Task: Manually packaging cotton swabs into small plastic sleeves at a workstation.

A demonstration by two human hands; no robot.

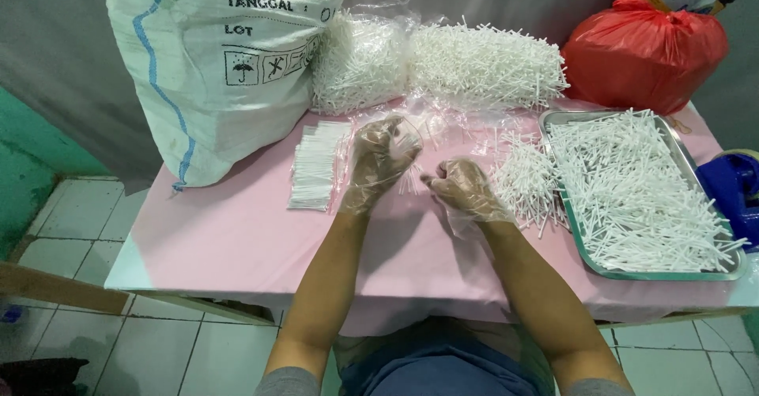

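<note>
My gloved left hand (379, 159) and right hand (462, 186) both pinch a small bunch of white sticks (411, 181) over the pink bench (237, 230), fingers pressed together.

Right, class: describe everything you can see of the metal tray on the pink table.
The metal tray is a shallow, rectangular pan of silvery, shiny metal with a raised rim and rounded corners. It lies flat on the pink tablecloth at the person's right, turned slightly askew. It is heaped with thin white sticks; a few poke over its rim. A loose pile of sticks lies against its left side. Neither hand touches it.
</note>
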